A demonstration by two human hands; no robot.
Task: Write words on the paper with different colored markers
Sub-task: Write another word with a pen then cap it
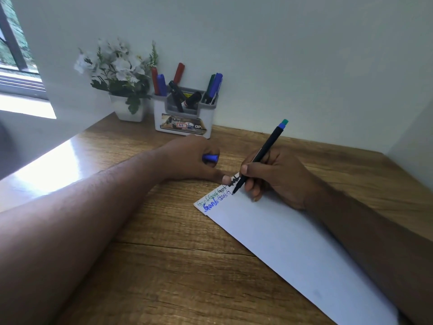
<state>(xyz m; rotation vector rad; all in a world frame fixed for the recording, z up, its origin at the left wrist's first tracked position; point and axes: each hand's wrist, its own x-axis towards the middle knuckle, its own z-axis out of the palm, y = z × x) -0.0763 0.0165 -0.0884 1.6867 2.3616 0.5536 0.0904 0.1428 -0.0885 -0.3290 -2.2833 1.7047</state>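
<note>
Nearest the lens, my left forearm crosses the wooden desk (pixel 164 266), and my left hand (pixel 189 158) is curled shut around a blue marker cap (pixel 210 157) while its thumb pins the top edge of the paper (pixel 293 249). My right hand (pixel 276 177) pinches a thin black pen (pixel 257 158) with a green end, fingers clamped on the barrel, tip touching the sheet at the end of the second line of words. Green, black and blue words already fill the sheet's top corner. I judge the step in hand to be writing another word. Next calls for capping this pen and choosing a fresh colour from the marker holder (pixel 185 113) beside the flower pot (pixel 128 109).
</note>
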